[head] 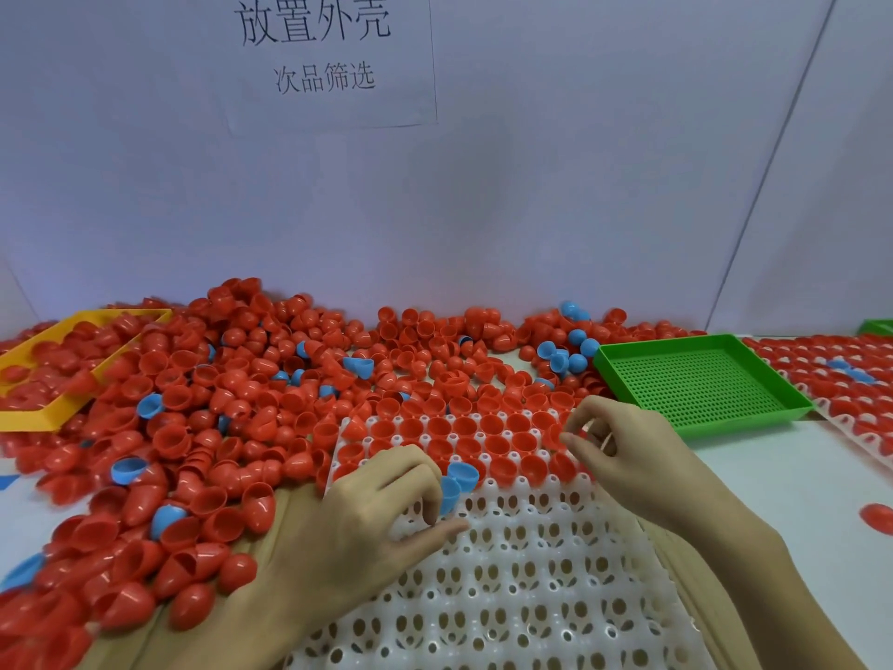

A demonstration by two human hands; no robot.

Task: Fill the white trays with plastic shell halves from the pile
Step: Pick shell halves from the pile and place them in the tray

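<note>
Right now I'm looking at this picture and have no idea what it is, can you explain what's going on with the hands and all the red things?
This is one picture from a camera worn on a person's head, looking down at their bare hands. A big pile of red plastic shell halves covers the table, with a few blue ones mixed in. In front lies a white plastic tray with round pockets; its far rows already hold shells. The left hand holds blue plastic shell halves. The right hand pinches a red shell half at the tray. An empty green perforated tray sits right, a yellow tray left.
</note>
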